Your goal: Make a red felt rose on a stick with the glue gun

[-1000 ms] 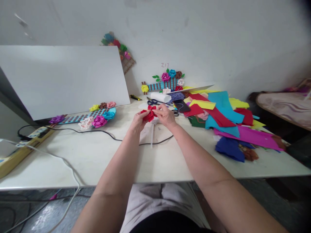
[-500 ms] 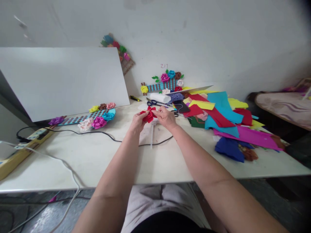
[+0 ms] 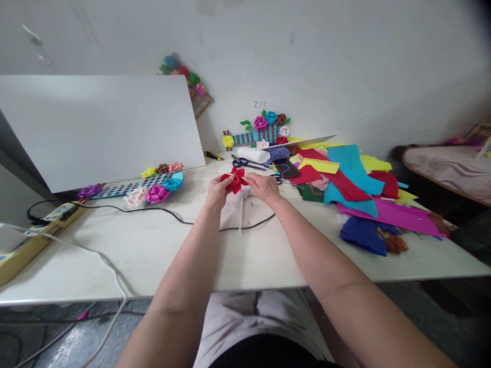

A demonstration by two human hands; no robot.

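Observation:
Both my hands meet over the middle of the white table [image 3: 153, 250]. My left hand [image 3: 217, 190] and my right hand [image 3: 264, 186] pinch a small red paper flower [image 3: 236, 180] between their fingertips, a little above the tabletop. Under the hands lies a white glue gun [image 3: 241, 207], its black cord [image 3: 169, 212] running off to the left. Blue-handled scissors [image 3: 241, 162] lie just beyond the flower.
A pile of coloured paper sheets [image 3: 356, 189] covers the right of the table. A woven strip with paper flowers [image 3: 146, 185] lies at left, another [image 3: 257, 134] leans on the wall. A white board [image 3: 95, 128] stands at back left. A power strip [image 3: 46, 220] sits at the left edge.
The flower has turned slightly between my fingers and sits a touch higher. My hands have stayed in nearly the same place.

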